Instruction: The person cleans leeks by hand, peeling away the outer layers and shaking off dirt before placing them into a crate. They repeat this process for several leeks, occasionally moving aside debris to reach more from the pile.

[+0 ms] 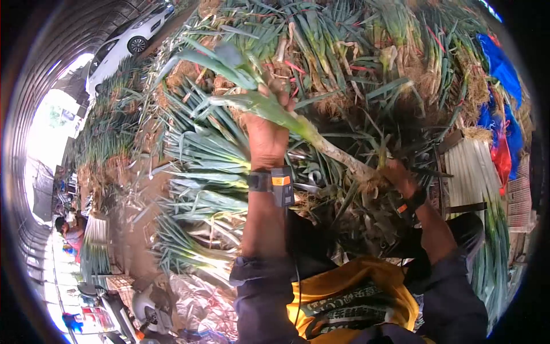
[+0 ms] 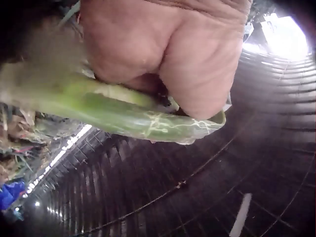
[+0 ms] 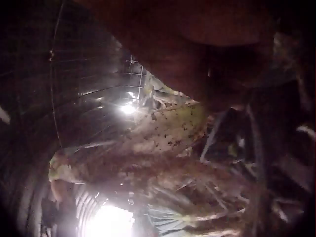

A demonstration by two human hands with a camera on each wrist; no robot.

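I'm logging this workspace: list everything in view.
Held leek: one, green and white, between grips
Leek bundles: many, green, ahead and left
Pale stalks: many, whitish, right
Blue plastic: count unclear, upper right
Red plastic: count unclear, right
Car: one, white, upper left
Scooter: one, greyish, lower left
Sheeting: count unclear, pinkish, lower left
Background person: one, reddish clothing, far left
Roof: one, dark, overhead
Garment: one, yellow, torso
Wristbands: two, black, wrists
Left grip: one, leek's leafy end
Right grip: one, root end
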